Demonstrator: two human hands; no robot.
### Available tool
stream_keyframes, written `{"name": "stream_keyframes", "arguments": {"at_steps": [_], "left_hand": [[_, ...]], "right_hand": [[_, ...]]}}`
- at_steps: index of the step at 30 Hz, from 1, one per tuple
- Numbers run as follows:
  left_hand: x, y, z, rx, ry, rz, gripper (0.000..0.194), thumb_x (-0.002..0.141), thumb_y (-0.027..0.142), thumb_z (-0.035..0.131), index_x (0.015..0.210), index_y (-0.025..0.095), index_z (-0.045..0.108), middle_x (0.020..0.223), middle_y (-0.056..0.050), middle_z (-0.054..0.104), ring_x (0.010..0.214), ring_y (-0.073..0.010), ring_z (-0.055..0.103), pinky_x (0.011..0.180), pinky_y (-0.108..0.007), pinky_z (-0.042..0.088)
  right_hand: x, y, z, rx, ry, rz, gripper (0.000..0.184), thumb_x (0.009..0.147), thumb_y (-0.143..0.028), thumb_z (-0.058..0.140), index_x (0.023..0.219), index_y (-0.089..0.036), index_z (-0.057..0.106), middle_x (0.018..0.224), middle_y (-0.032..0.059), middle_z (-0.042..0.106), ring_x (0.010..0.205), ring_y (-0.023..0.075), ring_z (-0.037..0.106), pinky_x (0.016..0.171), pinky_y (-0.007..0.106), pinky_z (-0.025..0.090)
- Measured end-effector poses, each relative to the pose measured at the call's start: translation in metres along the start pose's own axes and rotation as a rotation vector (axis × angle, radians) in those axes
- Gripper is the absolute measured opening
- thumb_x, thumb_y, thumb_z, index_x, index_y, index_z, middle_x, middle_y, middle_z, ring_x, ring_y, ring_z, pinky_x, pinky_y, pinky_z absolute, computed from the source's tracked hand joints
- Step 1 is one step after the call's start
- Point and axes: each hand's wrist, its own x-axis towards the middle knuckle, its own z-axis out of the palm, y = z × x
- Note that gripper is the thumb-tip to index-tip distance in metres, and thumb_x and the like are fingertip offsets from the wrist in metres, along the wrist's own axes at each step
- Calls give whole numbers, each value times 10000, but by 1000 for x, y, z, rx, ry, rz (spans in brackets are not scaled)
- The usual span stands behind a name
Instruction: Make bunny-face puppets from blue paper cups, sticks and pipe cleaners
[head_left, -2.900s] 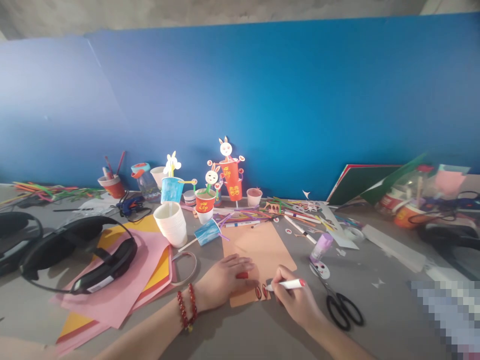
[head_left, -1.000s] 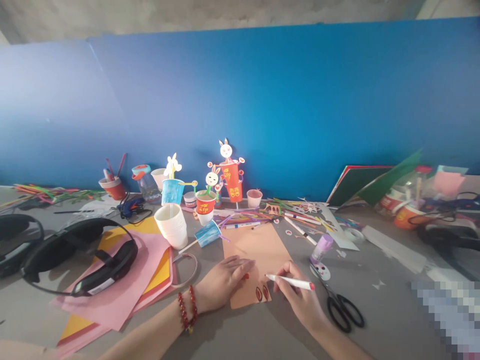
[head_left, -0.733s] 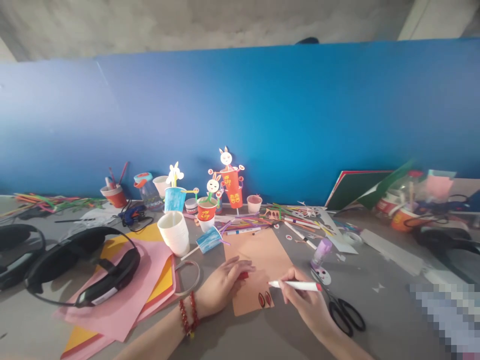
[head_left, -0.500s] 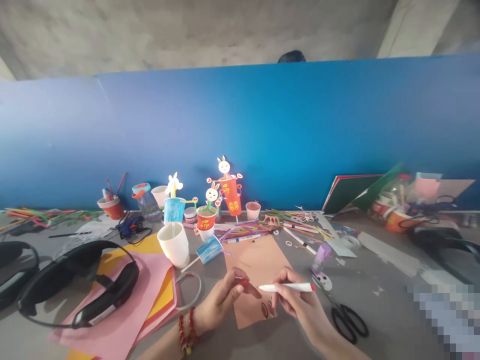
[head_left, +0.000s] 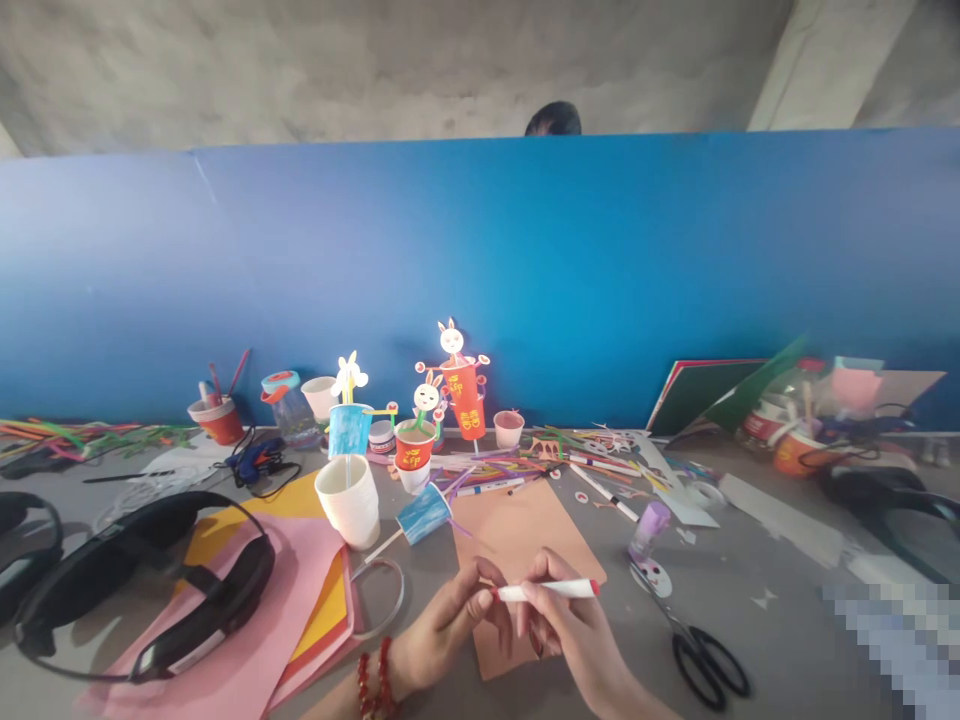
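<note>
Over a sheet of orange paper (head_left: 547,520), my two hands meet at a white marker (head_left: 574,589) with a red end. My right hand (head_left: 566,630) is closed around its barrel. My left hand (head_left: 457,610), with a red bead bracelet at the wrist, pinches the red cap at the marker's tip; the fingers mostly cover it. Red shapes with dark outlines near the paper's front edge are now largely hidden by my right hand. To the right lie black-handled scissors (head_left: 709,665), partly over a white paper face (head_left: 652,578), beside a purple glue stick (head_left: 649,530).
Stacked white cups (head_left: 349,505) and rabbit figures on cups (head_left: 415,450) stand behind the paper. A blue-painted cup (head_left: 424,513) lies on its side. A black headset (head_left: 202,600) rests on pink paper (head_left: 225,640) at left. Loose markers and colored sticks (head_left: 510,465) run along the back.
My right hand has stopped marking the paper and lifted the marker leftward. My left hand has risen off the paper, bringing the red cap onto the tip. The view has tilted upward.
</note>
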Motion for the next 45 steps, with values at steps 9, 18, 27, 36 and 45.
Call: {"name": "stream_keyframes", "arguments": {"at_steps": [9, 18, 27, 36, 45], "left_hand": [[1, 2, 0, 420, -65, -120, 542, 948, 679, 263, 754, 202, 431, 680, 14, 480, 613, -126, 441, 577, -233, 336], [3, 28, 24, 646, -131, -63, 474, 969, 627, 200, 760, 230, 355, 663, 40, 415, 543, -124, 350, 525, -254, 276], [24, 20, 32, 756, -73, -8, 353, 992, 503, 320, 813, 236, 465, 793, -41, 679, 638, -177, 583, 575, -249, 384], [3, 3, -34, 1200, 408, 28, 162, 983, 325, 430, 992, 232, 561, 955, -72, 699, 864, -245, 676, 752, -353, 517], [-1, 16, -74, 1574, 604, -125, 376, 879, 210, 575, 1252, 174, 547, 1238, -153, 632, 1152, -333, 578, 973, -486, 448]], "right_hand": [[1, 2, -2, 27, 21, 49, 219, 834, -344, 548, 676, -215, 465, 403, -88, 464, 389, 75, 358, 436, 192, 249], [-12, 27, 8, 395, 163, -95, 189, 753, -298, 566, 630, -220, 445, 499, -76, 423, 420, 77, 292, 435, 195, 184], [1, -9, -6, 56, 102, -55, 281, 863, -399, 502, 646, -235, 432, 518, -58, 428, 435, 110, 385, 424, 199, 305], [53, -34, -83, -1569, 130, -237, 437, 801, -6, 484, 1115, -224, 695, 1028, 109, 741, 973, 261, 680, 767, 285, 498], [64, -14, -87, -1712, 105, -147, 672, 763, 67, 444, 1342, -231, 611, 1350, 131, 639, 1128, 288, 658, 821, 315, 548]]}}
